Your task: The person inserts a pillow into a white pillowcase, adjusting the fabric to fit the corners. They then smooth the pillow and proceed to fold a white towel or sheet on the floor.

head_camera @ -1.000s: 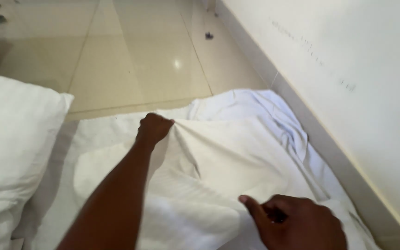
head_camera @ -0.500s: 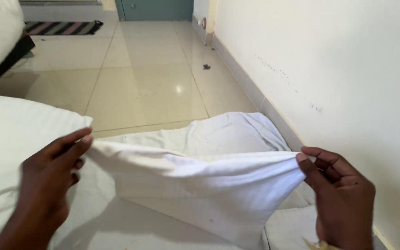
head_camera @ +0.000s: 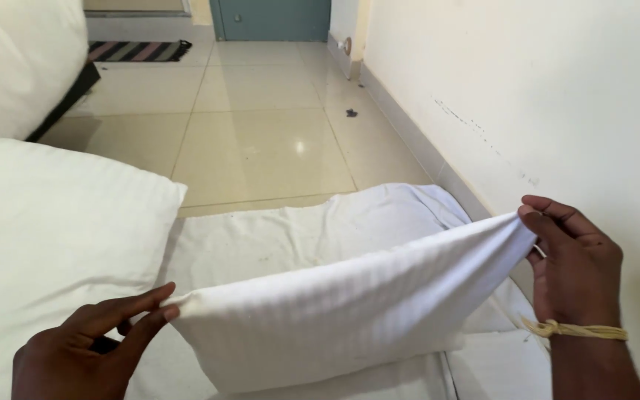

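Observation:
A white striped pillowcase (head_camera: 342, 311) hangs stretched between my two hands above a white sheet (head_camera: 290, 237) on the bed. My left hand (head_camera: 87, 348) pinches its left corner at the lower left. My right hand (head_camera: 575, 259) pinches the right corner near the wall, higher up, with a yellow band around its wrist. The cloth's top edge runs slanted from low left to upper right.
A white pillow (head_camera: 46, 237) lies at the left, another white pillow (head_camera: 16, 59) sits at the upper left. A cream wall (head_camera: 542, 89) runs close along the right. Glossy tiled floor (head_camera: 261, 126) lies beyond the bed, with a striped mat (head_camera: 138, 50) and a teal door (head_camera: 272, 18) far back.
A second ago my hands were low on the bedding. Both have since lifted the pillowcase by its corners and pulled it taut, and my view has tilted up toward the door.

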